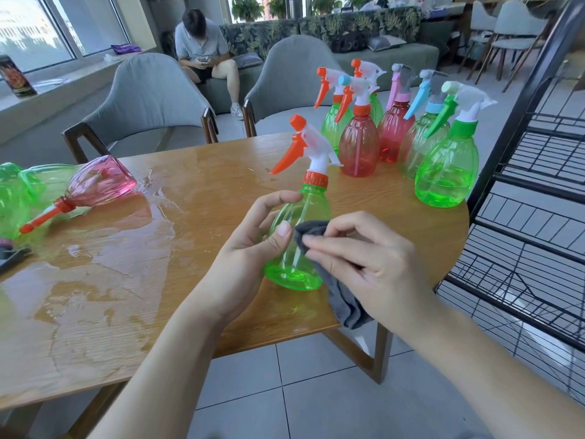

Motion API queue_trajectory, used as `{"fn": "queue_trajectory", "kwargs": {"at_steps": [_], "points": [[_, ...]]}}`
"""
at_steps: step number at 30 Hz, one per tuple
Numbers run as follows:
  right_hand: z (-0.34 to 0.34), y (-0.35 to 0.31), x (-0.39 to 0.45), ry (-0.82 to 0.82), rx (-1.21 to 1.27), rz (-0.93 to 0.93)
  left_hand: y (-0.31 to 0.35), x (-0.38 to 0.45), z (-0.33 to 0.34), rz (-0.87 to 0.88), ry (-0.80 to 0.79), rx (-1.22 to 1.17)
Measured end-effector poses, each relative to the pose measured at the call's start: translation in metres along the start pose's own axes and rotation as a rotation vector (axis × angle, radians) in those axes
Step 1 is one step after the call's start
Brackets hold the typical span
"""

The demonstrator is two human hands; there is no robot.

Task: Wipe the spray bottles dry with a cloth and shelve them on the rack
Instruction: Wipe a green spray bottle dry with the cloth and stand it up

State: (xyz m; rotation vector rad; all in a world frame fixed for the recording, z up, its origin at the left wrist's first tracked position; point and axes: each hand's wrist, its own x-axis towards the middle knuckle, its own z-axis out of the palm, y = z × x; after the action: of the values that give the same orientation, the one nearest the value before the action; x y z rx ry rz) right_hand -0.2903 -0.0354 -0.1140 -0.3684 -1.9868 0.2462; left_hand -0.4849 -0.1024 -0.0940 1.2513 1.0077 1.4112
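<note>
A bright lounge with grey armchairs (152, 99), a leaf-print sofa (332, 30) and tall windows (47, 23) surrounds a wooden table (196, 172) whose left half is glossy with pooled water (104, 248). A person (205, 55) sits on the sofa in the background, bent over something held in the lap.

At the table's near edge, the left hand (250, 248) grips a green bottle (297, 245) with an orange trigger, thumb across its front and fingers curled round its far side. The bottle leans slightly left, its base lifted just over the tabletop. The right hand (364, 258) pinches a grey cloth (338, 289) between thumb and fingers and presses it against the bottle's right flank; the rest of the cloth hangs below the palm, past the table edge.

Seven more bottles stand upright in a tight cluster at the far right corner: a red bottle (359, 147) and a green one with a green trigger (448, 172) in front, others in green and red behind them with orange, pink and blue triggers.

At the far left, a pink bottle (101, 182) lies on its side in the wet, orange nozzle pointing toward the camera, beside green bottles (19, 198) partly cut off by the picture's edge.

A black wire rack (522, 217) rises just right of the table, its visible shelves bare of bottles.
</note>
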Motion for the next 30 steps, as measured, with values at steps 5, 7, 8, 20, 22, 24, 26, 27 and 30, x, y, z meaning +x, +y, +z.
{"fn": "queue_trajectory", "kwargs": {"at_steps": [5,7,8,20,22,24,26,27,30], "points": [[-0.006,0.004,0.014,0.119,0.028,0.174,0.0,-0.003,-0.004,0.029,-0.05,0.117],[-0.007,0.007,0.015,0.137,0.073,0.252,0.001,-0.004,-0.006,0.045,-0.046,0.186],[-0.006,0.008,0.013,0.141,0.098,0.278,0.002,-0.004,-0.006,0.053,-0.036,0.216],[0.003,0.002,0.007,0.139,0.122,0.251,0.006,-0.003,-0.009,0.089,0.027,0.393],[0.005,0.002,0.007,0.149,0.135,0.266,0.003,-0.003,-0.01,0.079,0.032,0.347],[0.008,0.0,0.002,0.12,0.133,0.248,0.0,-0.002,-0.009,0.064,0.052,0.296],[0.011,-0.002,-0.005,0.066,0.124,0.198,-0.003,-0.001,-0.008,0.053,0.088,0.244],[0.012,-0.003,-0.007,0.042,0.12,0.169,-0.003,-0.001,-0.008,0.053,0.111,0.227],[0.014,-0.005,-0.008,0.016,0.103,0.122,-0.004,-0.001,-0.007,0.057,0.157,0.198]]}}
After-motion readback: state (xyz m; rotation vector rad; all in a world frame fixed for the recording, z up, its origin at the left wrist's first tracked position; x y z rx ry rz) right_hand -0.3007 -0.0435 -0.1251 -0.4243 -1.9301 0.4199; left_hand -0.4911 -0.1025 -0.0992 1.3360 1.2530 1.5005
